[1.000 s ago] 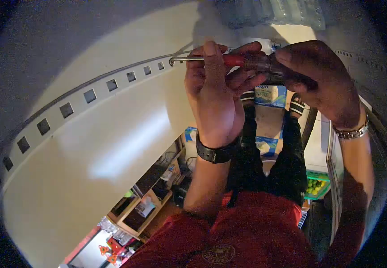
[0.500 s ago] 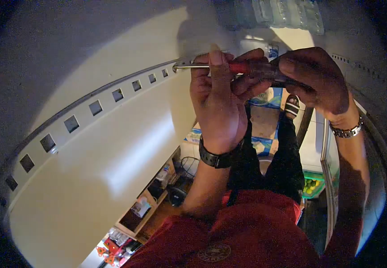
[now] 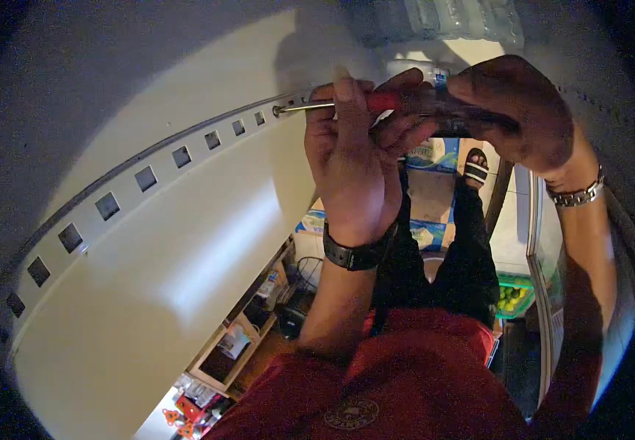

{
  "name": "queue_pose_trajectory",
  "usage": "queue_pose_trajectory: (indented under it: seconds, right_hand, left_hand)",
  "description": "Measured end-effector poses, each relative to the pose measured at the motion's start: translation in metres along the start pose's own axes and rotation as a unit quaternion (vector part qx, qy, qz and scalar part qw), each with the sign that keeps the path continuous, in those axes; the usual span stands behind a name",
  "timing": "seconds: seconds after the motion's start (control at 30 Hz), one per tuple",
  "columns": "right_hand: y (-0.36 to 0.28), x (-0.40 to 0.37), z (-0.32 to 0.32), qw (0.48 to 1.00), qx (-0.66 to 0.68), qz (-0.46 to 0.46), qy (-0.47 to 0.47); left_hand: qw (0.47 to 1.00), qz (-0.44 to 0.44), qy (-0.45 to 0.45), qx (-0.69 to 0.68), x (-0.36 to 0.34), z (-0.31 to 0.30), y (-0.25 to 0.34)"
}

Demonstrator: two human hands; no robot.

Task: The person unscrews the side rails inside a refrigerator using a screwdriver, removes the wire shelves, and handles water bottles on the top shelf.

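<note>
A screwdriver [image 3: 385, 101] with a red and clear handle and a slim metal shaft lies almost level between my two hands. My left hand [image 3: 352, 158], with a black watch on its wrist, is closed around the shaft and the front of the handle. The back end of the handle is gripped by my right hand [image 3: 522, 110], which wears a metal-link bracelet; shadow hides some of its fingers. The tip meets a small screw head [image 3: 277, 111] beside a pale strip [image 3: 123, 187] with a row of square holes. Whether the tip sits in the screw's slot is hard to see.
A smooth cream panel [image 3: 207, 257] spreads below the strip on the left. Clear plastic bottles [image 3: 449, 18] are overhead. Below are blue-and-white cartons [image 3: 431, 154], a green basket [image 3: 508, 312] of round green and yellow fruit, and a wooden shelf [image 3: 218, 359].
My right hand has turned on the handle and its fingers have shifted. The view has moved slightly, so the strip, the screwdriver and my left hand appear a little further left.
</note>
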State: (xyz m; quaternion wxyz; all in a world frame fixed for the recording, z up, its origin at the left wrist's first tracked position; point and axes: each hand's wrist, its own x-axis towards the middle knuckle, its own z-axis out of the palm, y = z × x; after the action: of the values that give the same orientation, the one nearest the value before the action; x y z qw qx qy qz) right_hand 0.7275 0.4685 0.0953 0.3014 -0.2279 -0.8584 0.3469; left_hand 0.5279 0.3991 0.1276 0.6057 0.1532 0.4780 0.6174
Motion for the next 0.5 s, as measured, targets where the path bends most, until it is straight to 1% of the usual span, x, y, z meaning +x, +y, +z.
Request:
queue_pose_trajectory:
  seconds: [0.1,0.2,0.27,0.3,0.33,0.37,0.4,0.43,0.47,0.5]
  right_hand:
    - [0.005,0.000,-0.003,0.999,0.036,0.020,-0.010]
    - [0.000,0.010,-0.011,0.999,0.018,-0.027,-0.008]
    - [-0.004,0.018,-0.014,0.997,-0.031,-0.071,-0.011]
    - [-0.010,0.026,-0.016,0.999,-0.024,-0.025,-0.036]
    - [-0.019,0.037,-0.018,0.998,-0.019,0.023,-0.061]
    - [-0.031,0.043,-0.023,0.984,0.018,0.138,-0.107]
    - [-0.035,0.043,-0.021,0.982,0.004,0.156,-0.107]
    - [-0.039,0.043,-0.020,0.979,-0.011,0.173,-0.107]
    - [-0.036,0.039,-0.011,0.991,-0.081,0.090,-0.059]
    - [-0.037,0.038,-0.010,0.990,-0.082,0.100,-0.055]
  left_hand:
    - [1.000,-0.012,0.029,0.004,0.001,0.002,0.004]
    - [0.999,-0.026,0.006,0.036,0.003,-0.004,0.009]
    - [1.000,-0.001,0.002,0.014,0.001,-0.002,0.008]
    - [1.000,0.012,0.000,0.004,0.000,-0.002,0.009]
    - [0.999,0.004,0.000,-0.034,-0.001,0.000,0.010]
    - [0.997,-0.005,-0.001,-0.072,0.000,0.003,0.010]
    - [0.994,-0.015,0.000,-0.109,-0.001,0.005,0.010]
    - [0.994,-0.012,0.011,-0.106,-0.002,0.007,0.009]
    - [0.994,-0.007,0.017,-0.103,-0.001,0.010,0.007]
    - [0.995,-0.004,0.029,-0.099,-0.003,0.013,0.006]
